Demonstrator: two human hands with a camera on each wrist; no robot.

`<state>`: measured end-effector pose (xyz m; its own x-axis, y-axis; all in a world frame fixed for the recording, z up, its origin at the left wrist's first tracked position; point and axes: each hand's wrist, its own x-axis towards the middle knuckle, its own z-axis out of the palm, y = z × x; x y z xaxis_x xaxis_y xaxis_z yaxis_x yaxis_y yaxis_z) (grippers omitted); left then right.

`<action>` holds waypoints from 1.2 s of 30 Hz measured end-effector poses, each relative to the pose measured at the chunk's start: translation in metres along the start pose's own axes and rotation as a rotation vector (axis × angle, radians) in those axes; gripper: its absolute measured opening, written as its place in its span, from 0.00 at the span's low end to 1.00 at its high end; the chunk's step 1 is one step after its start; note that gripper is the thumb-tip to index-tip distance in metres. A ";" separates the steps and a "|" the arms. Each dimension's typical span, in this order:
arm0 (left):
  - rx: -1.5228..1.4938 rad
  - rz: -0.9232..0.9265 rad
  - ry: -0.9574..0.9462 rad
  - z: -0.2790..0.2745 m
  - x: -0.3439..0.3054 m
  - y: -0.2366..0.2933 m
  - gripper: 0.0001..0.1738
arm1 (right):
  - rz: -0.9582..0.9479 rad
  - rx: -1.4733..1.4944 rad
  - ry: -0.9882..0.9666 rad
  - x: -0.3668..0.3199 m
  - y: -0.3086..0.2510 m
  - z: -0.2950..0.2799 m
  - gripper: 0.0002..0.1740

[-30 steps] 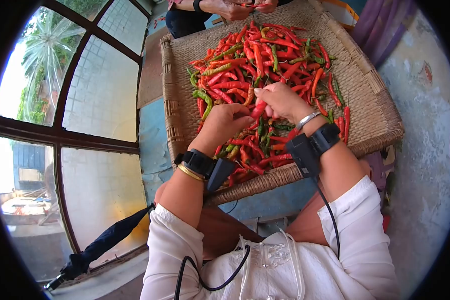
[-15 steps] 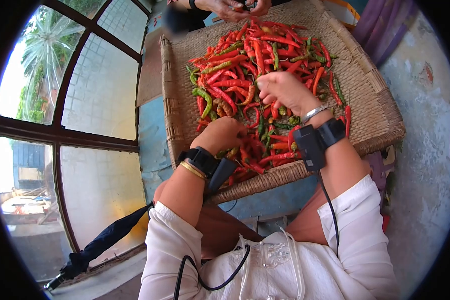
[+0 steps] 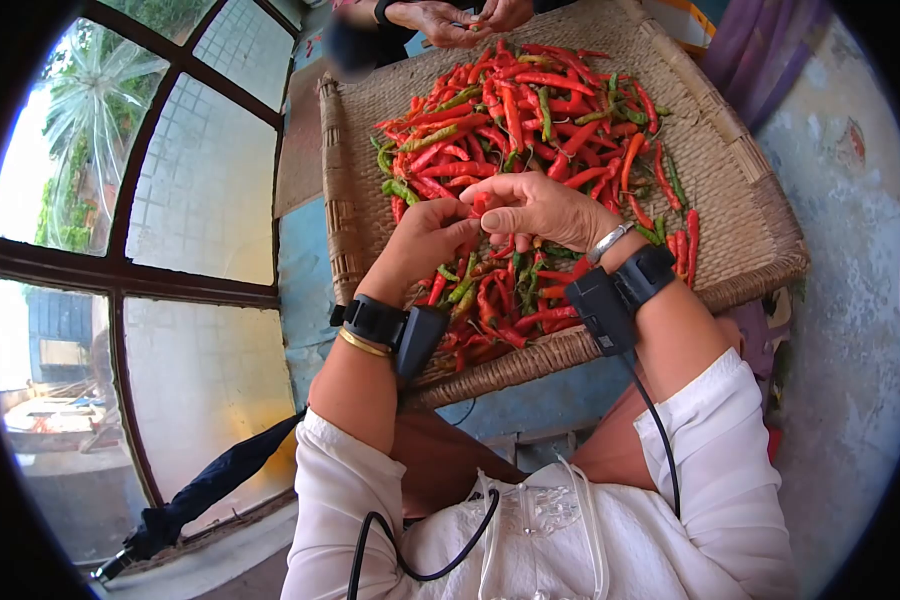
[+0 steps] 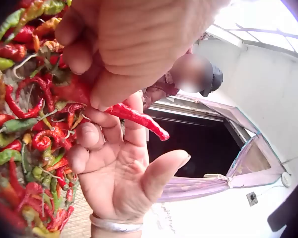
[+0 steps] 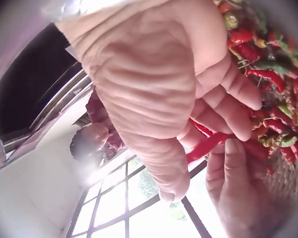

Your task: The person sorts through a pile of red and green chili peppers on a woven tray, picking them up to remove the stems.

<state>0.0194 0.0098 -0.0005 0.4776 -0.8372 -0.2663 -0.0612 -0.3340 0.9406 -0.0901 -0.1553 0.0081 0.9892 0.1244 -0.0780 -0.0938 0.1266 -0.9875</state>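
My left hand [image 3: 422, 238] pinches a red chili pepper [image 4: 141, 120] between thumb and fingers, its tip pointing out past them toward my other palm. Right beside it, my right hand [image 3: 555, 212] has its palm turned to the pepper, thumb spread apart and fingers loosely bent. In the right wrist view the held pepper [image 5: 204, 148] passes close by the right fingers. Below both hands lies a heap of red chilies [image 3: 510, 110], with some green and orange ones mixed in, on a woven tray [image 3: 710, 200].
Across the tray another person's hands [image 3: 460, 20] hold something small. A framed window [image 3: 205, 170] runs along the left, where a folded dark umbrella [image 3: 220, 475] leans. The tray's raised rim [image 3: 530, 365] faces my lap. A weathered wall [image 3: 850, 300] stands at right.
My hands were together, then parted, the left dipping to the near chilies and the right lifting open. Now they are together again farther left, with a red chili pepper in the left.
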 end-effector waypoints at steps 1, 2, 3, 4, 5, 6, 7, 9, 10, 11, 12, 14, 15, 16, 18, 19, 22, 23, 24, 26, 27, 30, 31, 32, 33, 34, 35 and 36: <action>0.020 -0.010 0.007 -0.001 -0.001 0.003 0.08 | -0.001 0.000 0.001 0.000 0.001 0.001 0.27; 0.039 -0.020 0.014 -0.001 -0.001 0.004 0.08 | 0.004 -0.042 0.028 0.000 0.002 0.003 0.23; 0.040 -0.020 0.014 -0.001 0.000 0.002 0.08 | 0.009 -0.083 0.055 0.001 0.003 0.005 0.19; 0.109 0.005 -0.028 -0.002 0.002 -0.001 0.08 | 0.009 -0.083 0.054 0.003 0.007 0.004 0.19; 0.177 0.031 -0.070 -0.002 0.003 -0.003 0.09 | 0.083 -0.190 0.165 0.006 0.011 0.003 0.15; 0.177 0.029 -0.070 -0.003 0.004 -0.003 0.09 | 0.157 -0.298 0.275 0.007 0.011 0.003 0.13; 0.378 0.104 0.054 -0.004 0.004 -0.002 0.11 | 0.158 -0.297 0.275 0.007 0.010 0.002 0.13; 0.581 0.179 0.178 -0.010 0.005 -0.005 0.13 | 0.315 -0.425 0.309 0.003 0.003 0.000 0.10; 0.737 0.277 0.269 -0.014 0.008 -0.011 0.15 | 0.343 -0.482 0.278 0.003 0.002 -0.001 0.10; 0.893 0.376 0.360 -0.016 0.009 -0.016 0.17 | 0.342 -0.481 0.278 0.002 0.000 -0.002 0.10; 0.895 0.376 0.361 -0.015 0.009 -0.018 0.17 | 0.337 -0.418 0.276 0.001 -0.004 -0.002 0.10; 0.940 0.324 0.307 -0.012 0.010 -0.022 0.23 | 0.239 -0.243 0.292 0.002 0.001 -0.010 0.10; 0.940 0.322 0.309 -0.011 0.009 -0.022 0.23 | 0.128 -0.130 0.396 0.000 -0.004 -0.014 0.11; 0.992 0.263 0.271 -0.011 0.007 -0.021 0.24 | -0.051 0.158 0.460 0.001 -0.005 -0.020 0.12; 1.043 0.204 0.240 -0.010 0.006 -0.021 0.26 | -0.260 0.533 0.597 -0.003 -0.011 -0.027 0.14; 1.068 0.163 0.223 -0.009 0.005 -0.022 0.26 | -0.288 0.620 0.680 -0.006 -0.017 -0.030 0.16; 1.125 0.101 0.188 -0.005 0.005 -0.022 0.25 | -0.064 0.399 0.663 -0.003 0.001 -0.034 0.15; 1.160 0.077 0.168 -0.005 0.005 -0.022 0.25 | 0.103 0.203 0.593 -0.002 0.007 -0.034 0.14; 1.157 0.076 0.169 -0.005 0.005 -0.022 0.25 | 0.166 -0.083 0.479 0.000 0.007 -0.028 0.15; 1.160 0.100 0.137 -0.006 0.003 -0.022 0.23 | 0.168 -0.697 0.308 0.002 0.013 -0.017 0.12; 1.157 0.095 0.140 -0.006 0.003 -0.024 0.23 | 0.137 -1.019 0.224 0.003 0.019 -0.014 0.12; 1.126 0.175 0.168 -0.005 0.005 -0.025 0.19 | 0.201 -1.120 0.098 0.002 0.029 -0.011 0.17; 1.130 0.172 0.091 -0.004 0.005 -0.022 0.17 | 0.168 -1.124 0.038 0.001 0.033 -0.011 0.18; 1.132 0.171 0.012 -0.004 0.006 -0.020 0.15 | 0.191 -1.139 0.007 0.001 0.038 -0.010 0.19; 1.129 0.173 0.012 -0.002 0.006 -0.022 0.15 | 0.194 -1.142 0.007 -0.001 0.038 -0.008 0.19; 0.985 0.201 -0.122 0.000 0.006 -0.026 0.14 | 0.169 -1.182 -0.020 -0.002 0.037 -0.004 0.19; 0.839 0.229 -0.252 0.003 0.007 -0.029 0.12 | 0.142 -1.224 -0.048 -0.003 0.036 -0.002 0.20; 0.825 0.238 -0.331 0.005 0.006 -0.025 0.13 | 0.169 -1.213 -0.068 -0.004 0.033 -0.001 0.20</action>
<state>0.0196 0.0110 -0.0267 0.1050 -0.9623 -0.2511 -0.7922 -0.2335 0.5638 -0.0973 -0.1525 -0.0238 0.9634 0.1058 -0.2462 -0.0189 -0.8896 -0.4563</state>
